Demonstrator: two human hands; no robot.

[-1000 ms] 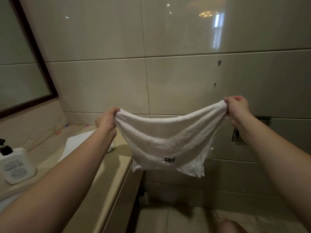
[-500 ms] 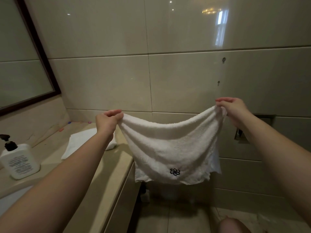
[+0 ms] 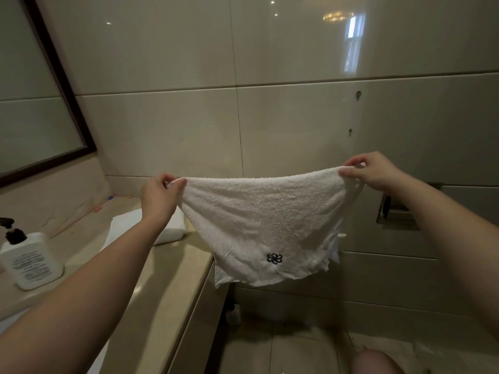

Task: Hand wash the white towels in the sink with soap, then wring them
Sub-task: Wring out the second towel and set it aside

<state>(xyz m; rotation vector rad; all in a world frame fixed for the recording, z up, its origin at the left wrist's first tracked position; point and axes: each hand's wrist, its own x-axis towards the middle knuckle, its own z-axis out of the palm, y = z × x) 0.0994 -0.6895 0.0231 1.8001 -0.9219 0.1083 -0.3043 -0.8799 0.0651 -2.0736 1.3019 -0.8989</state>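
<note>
Left fingers (image 3: 172,183) pinch one top corner of the towel (image 3: 262,225); right fingers (image 3: 351,171) pinch the other. The left hand (image 3: 158,198) and right hand (image 3: 375,171) hold it spread in mid-air at frame centre, in front of the tiled wall (image 3: 189,130), past the tabletop (image 3: 167,268) edge and above the floor. The top edge sags slightly; a small dark logo (image 3: 274,258) sits near the bottom hem.

Step, as judged: the towel is being opened out, either for inspection or after wringing; wetness cannot be told. No sink is in view, so the next move likely calls for carrying the towel toward the lower left of the frame.

Around: a second towel (image 3: 172,228) lies folded on the tabletop behind the left wrist. A pump bottle (image 3: 29,260) stands at far left, a mirror (image 3: 35,103) at upper left. Nothing blocks the hands.
</note>
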